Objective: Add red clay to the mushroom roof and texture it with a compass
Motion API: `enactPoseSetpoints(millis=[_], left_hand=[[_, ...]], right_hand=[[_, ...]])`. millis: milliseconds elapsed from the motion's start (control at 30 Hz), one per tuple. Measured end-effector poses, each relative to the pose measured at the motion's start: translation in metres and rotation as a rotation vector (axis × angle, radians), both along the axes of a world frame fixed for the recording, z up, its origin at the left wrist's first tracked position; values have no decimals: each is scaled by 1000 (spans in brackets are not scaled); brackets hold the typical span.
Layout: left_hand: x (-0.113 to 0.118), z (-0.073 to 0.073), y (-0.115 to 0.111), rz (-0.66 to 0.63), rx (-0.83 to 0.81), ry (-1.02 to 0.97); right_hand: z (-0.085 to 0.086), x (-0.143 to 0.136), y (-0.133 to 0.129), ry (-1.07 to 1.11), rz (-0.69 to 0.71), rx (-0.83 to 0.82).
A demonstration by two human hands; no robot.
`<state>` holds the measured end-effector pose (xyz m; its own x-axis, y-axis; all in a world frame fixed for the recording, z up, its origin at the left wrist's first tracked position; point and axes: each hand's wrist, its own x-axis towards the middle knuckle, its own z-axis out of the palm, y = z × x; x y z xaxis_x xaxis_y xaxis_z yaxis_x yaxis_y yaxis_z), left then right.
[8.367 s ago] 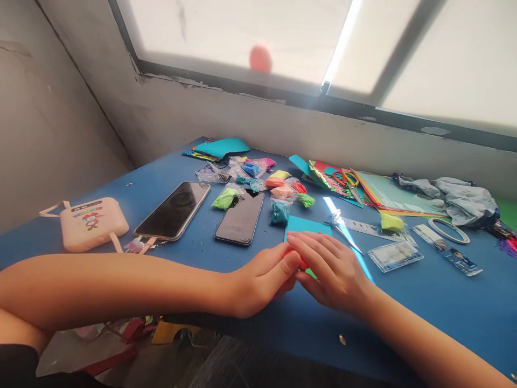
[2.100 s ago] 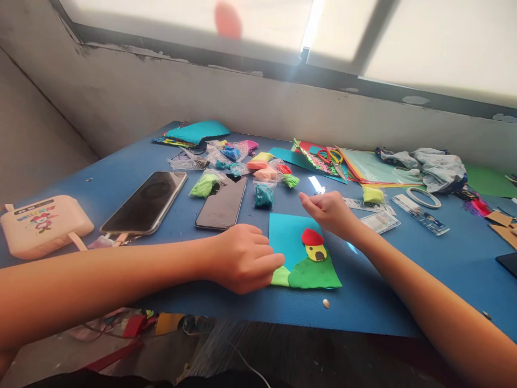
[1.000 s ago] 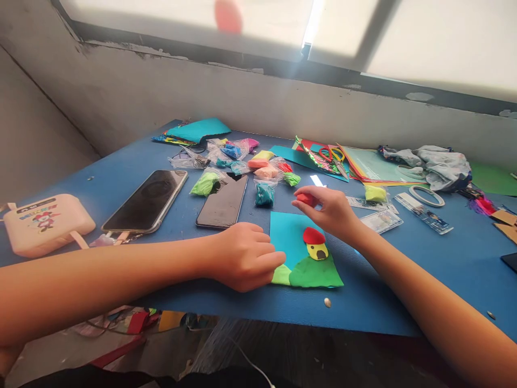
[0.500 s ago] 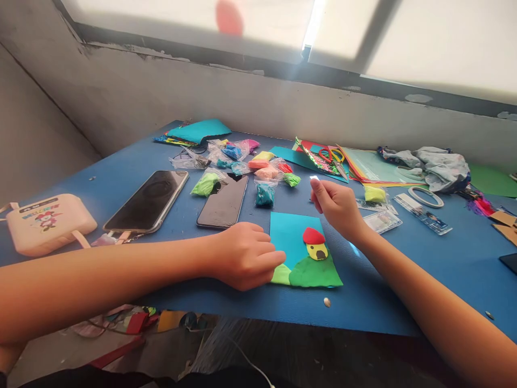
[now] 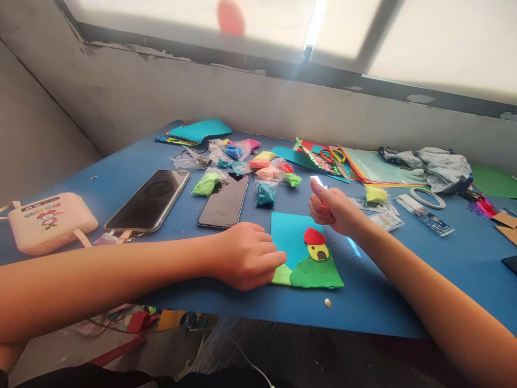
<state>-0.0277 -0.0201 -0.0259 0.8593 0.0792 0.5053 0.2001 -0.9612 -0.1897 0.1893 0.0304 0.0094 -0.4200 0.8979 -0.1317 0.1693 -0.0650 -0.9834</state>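
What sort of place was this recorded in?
Probably an indoor craft space, home or classroom unclear: the blue table holds bags of what looks like modelling clay, scissors and coloured paper.

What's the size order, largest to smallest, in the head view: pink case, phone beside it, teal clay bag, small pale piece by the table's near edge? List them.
Pink case and phone: too alike to rank
Teal clay bag
Small pale piece
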Motion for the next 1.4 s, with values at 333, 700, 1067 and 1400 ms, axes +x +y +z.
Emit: enactPoseSetpoints(millis=[333, 700, 1067, 1400], left_hand=[[0, -1, 0, 0, 2, 2], [0, 0, 0, 8, 1, 20], [-1, 0, 0, 6, -24, 28], [0, -2, -2, 20, 19, 35]], right_hand=[[-2, 1, -1, 80, -27, -32], [-5, 0, -1, 62, -92, 154], [-25, 4, 10, -156, -186, 496], [-19, 1, 0, -498, -214, 606]])
